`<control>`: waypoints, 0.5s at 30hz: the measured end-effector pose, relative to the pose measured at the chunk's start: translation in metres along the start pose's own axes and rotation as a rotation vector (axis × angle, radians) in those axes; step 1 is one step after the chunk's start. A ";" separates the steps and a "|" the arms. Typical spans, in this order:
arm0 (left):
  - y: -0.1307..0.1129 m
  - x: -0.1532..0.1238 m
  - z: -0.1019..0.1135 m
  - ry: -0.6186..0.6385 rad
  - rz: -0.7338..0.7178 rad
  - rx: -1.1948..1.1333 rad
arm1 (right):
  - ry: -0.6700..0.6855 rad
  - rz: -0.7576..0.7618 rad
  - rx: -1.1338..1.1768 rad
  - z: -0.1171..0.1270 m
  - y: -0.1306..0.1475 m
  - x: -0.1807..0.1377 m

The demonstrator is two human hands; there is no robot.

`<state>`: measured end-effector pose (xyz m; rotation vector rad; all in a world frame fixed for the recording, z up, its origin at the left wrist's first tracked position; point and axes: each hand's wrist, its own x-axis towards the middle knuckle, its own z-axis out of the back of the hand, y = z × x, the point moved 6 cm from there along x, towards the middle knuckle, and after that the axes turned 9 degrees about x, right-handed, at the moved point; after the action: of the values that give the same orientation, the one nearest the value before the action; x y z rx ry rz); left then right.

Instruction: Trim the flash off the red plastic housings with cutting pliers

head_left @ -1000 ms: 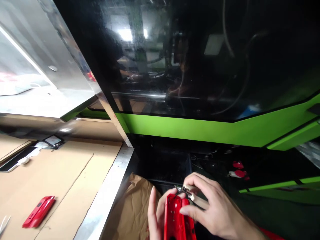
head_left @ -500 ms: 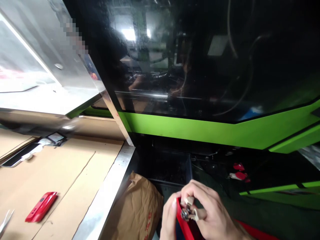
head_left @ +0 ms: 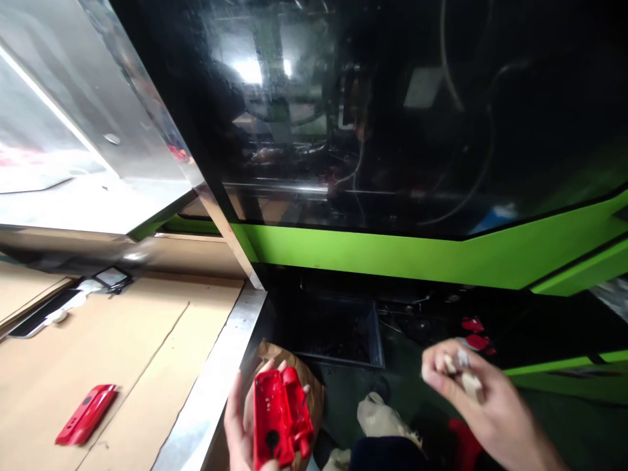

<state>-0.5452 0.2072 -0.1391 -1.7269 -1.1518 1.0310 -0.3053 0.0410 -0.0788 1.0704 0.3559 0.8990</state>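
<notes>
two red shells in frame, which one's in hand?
The red shell at bottom centre, gripped upright in the left hand with its hollow inside facing the camera. The other red shell lies flat and untouched on the cardboard-covered table at far left.

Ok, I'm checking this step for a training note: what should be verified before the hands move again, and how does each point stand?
1. Left hand grips the red shell: ok.
2. Shell's open side faces the camera: ok.
3. Right hand holds the small pale pieces, shut on them: ok.
4. What those pieces are: cannot tell, blurred.
5. Hands apart, nothing between them: ok.
6. Second red shell lies flat on the cardboard: ok.
</notes>
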 end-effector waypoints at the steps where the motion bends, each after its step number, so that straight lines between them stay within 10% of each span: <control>1: 0.002 0.005 0.000 0.071 0.070 -0.134 | -0.080 -0.010 -0.079 0.004 -0.011 0.009; 8: 0.009 -0.003 -0.044 0.682 0.255 -0.578 | 0.069 0.064 -0.159 -0.040 -0.003 0.042; 15: 0.020 -0.026 -0.062 0.676 0.468 -0.777 | 0.446 0.434 -0.176 -0.071 0.089 0.017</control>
<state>-0.4888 0.1664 -0.1310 -2.7568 -0.7357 0.1339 -0.3818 0.1130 -0.0322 0.7878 0.4097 1.5376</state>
